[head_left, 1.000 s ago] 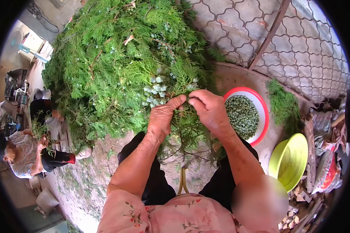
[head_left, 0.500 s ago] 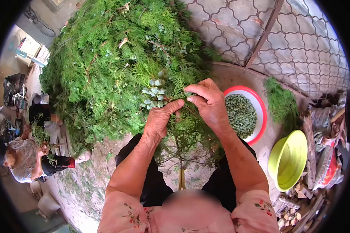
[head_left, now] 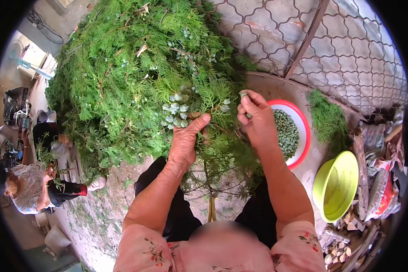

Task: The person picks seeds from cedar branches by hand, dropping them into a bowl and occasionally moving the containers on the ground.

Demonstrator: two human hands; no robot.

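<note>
My left hand is closed around a leafy conifer branch that hangs down between my knees. Just above its thumb is a cluster of pale blue-green cones. Another cone sits on a sprig to the right. Between the thumb and finger of my right hand is a small green cone, off the branch. That hand is beside the white basin with a red rim, which holds many picked green cones.
A big heap of green branches rises in front. To the right are a wire mesh panel, loose greenery, a yellow-green tub and chopped wood. Another person sits at far left, handling sprigs.
My right hand has moved right, away from the branch and toward the basin, with a cone in its fingers. My left hand stays on the branch.
</note>
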